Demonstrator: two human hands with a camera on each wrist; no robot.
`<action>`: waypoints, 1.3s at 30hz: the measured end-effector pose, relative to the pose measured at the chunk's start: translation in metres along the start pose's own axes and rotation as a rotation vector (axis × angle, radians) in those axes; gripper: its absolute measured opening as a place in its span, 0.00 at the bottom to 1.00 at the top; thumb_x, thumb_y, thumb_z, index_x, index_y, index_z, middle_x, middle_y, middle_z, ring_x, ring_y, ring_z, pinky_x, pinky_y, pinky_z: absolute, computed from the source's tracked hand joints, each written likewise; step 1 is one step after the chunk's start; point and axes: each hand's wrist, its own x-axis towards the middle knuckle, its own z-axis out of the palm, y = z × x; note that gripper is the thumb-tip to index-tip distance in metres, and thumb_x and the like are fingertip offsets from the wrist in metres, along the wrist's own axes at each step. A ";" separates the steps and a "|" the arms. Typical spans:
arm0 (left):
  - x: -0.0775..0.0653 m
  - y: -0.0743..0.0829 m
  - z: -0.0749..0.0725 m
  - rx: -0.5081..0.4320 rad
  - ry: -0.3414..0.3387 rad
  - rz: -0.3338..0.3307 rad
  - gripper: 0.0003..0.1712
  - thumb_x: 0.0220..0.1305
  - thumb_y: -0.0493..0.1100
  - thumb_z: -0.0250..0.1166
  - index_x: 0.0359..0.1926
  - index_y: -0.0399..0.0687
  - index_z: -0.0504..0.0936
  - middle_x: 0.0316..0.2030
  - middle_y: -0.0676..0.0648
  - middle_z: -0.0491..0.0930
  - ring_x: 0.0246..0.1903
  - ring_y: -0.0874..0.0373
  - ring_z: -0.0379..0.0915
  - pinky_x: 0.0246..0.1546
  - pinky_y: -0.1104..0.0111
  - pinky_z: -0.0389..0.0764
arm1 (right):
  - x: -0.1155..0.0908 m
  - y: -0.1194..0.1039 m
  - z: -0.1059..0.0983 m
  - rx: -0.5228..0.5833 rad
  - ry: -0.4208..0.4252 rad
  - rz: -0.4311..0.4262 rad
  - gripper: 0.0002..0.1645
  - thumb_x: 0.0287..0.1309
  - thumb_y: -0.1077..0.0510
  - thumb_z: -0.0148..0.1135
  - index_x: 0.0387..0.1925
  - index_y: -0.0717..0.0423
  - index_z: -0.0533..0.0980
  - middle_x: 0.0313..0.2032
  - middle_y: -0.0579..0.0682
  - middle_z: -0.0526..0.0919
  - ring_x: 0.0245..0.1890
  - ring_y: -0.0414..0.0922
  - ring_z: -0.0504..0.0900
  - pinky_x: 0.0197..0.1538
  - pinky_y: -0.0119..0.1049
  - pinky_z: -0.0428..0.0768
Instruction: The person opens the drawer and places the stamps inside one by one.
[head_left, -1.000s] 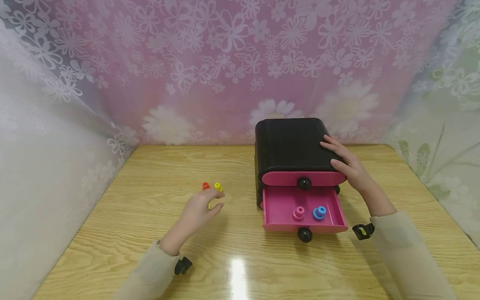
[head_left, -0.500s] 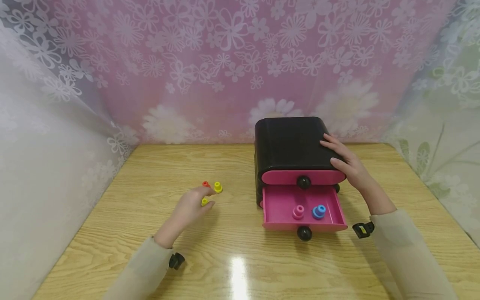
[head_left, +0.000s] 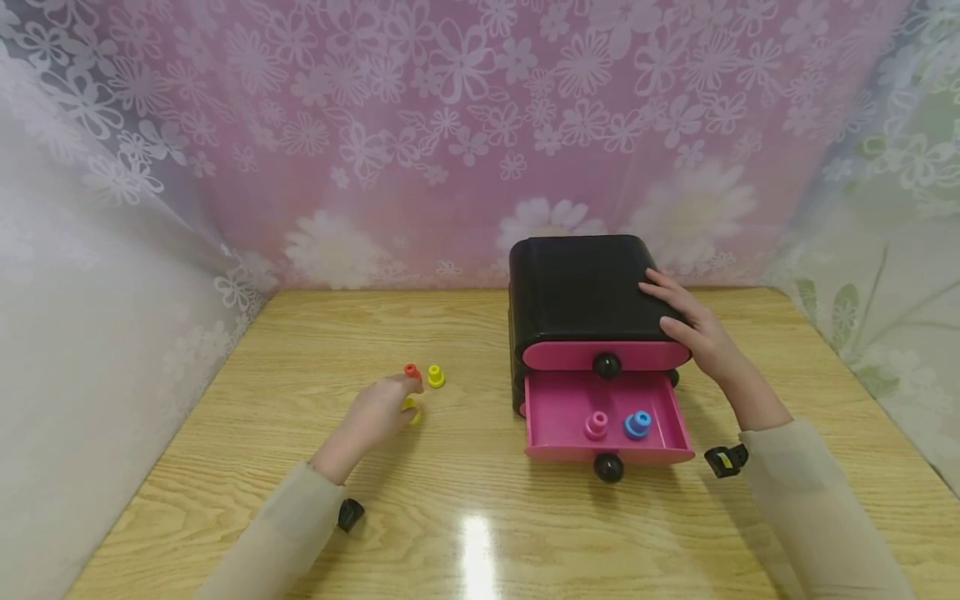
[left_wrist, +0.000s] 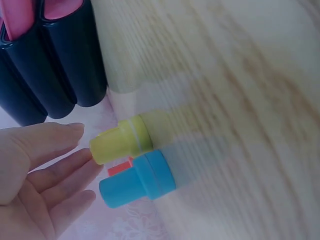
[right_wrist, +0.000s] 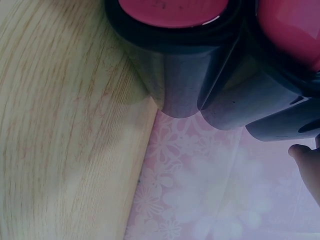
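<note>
My left hand [head_left: 371, 417] reaches over small stepped plastic pegs, thumb and fingers parted around a yellow peg [left_wrist: 120, 140]. In the left wrist view a gap shows between the thumb tip and that peg. A blue peg [left_wrist: 137, 181] stands beside it, hidden by the hand in the head view. A red peg [head_left: 412, 372] and a second yellow peg [head_left: 436, 377] stand just beyond the fingers. My right hand [head_left: 693, 329] rests with extended fingers on the right side of a black drawer cabinet [head_left: 585, 283]. Its middle drawer [head_left: 562, 433] is pulled out, holding a pink peg [head_left: 597, 426] and a blue peg [head_left: 638, 425].
The cabinet stands at the right of a wooden table [head_left: 450, 500]. Its pink top drawer [head_left: 555, 357] is closed, with a round black knob [head_left: 607, 365]. A flowered pink cloth [head_left: 420, 167] hangs behind, and pale cloth [head_left: 112, 317] lines the left side.
My left hand has drawn back slightly to the left, then come down around the nearer yellow peg, uncovering the farther yellow peg. My right hand and the open drawer have stayed put.
</note>
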 end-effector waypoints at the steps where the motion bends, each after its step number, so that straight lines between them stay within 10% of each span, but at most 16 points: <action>1: 0.000 -0.001 0.000 0.007 -0.007 -0.001 0.15 0.47 0.34 0.67 0.40 0.38 0.79 0.41 0.43 0.78 0.40 0.51 0.74 0.36 0.62 0.76 | 0.000 0.000 0.000 0.002 0.003 0.000 0.27 0.57 0.68 0.44 0.60 0.62 0.62 0.65 0.56 0.51 0.66 0.43 0.40 0.62 0.53 0.36; 39: 0.002 -0.005 0.005 0.088 -0.071 -0.032 0.13 0.48 0.31 0.65 0.38 0.39 0.80 0.39 0.43 0.79 0.38 0.51 0.75 0.31 0.64 0.76 | 0.000 -0.001 0.000 -0.018 -0.004 -0.005 0.27 0.57 0.68 0.43 0.60 0.62 0.62 0.65 0.56 0.50 0.66 0.42 0.40 0.62 0.54 0.37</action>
